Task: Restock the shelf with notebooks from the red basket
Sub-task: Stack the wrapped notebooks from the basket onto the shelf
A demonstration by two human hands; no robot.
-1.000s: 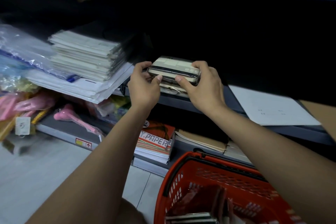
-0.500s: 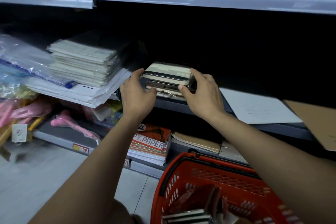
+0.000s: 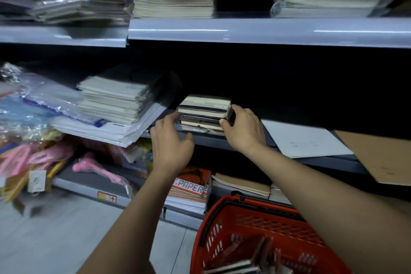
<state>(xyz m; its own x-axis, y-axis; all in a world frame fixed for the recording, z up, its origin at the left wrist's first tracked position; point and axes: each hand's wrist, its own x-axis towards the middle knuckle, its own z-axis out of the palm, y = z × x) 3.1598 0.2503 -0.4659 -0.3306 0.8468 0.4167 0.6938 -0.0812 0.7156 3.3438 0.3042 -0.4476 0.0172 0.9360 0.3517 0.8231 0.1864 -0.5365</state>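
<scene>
We see a small stack of notebooks [image 3: 203, 114] lying flat at the front edge of the middle shelf [image 3: 213, 140], just right of a taller pile of papers [image 3: 115, 100]. The stack sits between our two hands. Our left hand [image 3: 172, 142] is at the stack's left end, a little below it, with the fingers spread and only loosely bent; the fingertips reach the lower notebooks' left edge, though we cannot tell whether they press it, and the hand grips nothing. Our right hand [image 3: 242, 128] is at the stack's right end: its thumb lies against the front right corner and its fingers curl round the right side, so it holds the stack there. The top notebook has a pale cover and a dark edge.

Below and nearer to us stands the red basket [image 3: 224, 224], under our right forearm, with more notebooks lying in its bottom. A white sheet [image 3: 304, 140] and a brown board [image 3: 382, 155] lie on the same shelf to the right of the stack, apart from it. The shelf above carries blurred stacks of paper goods.
</scene>
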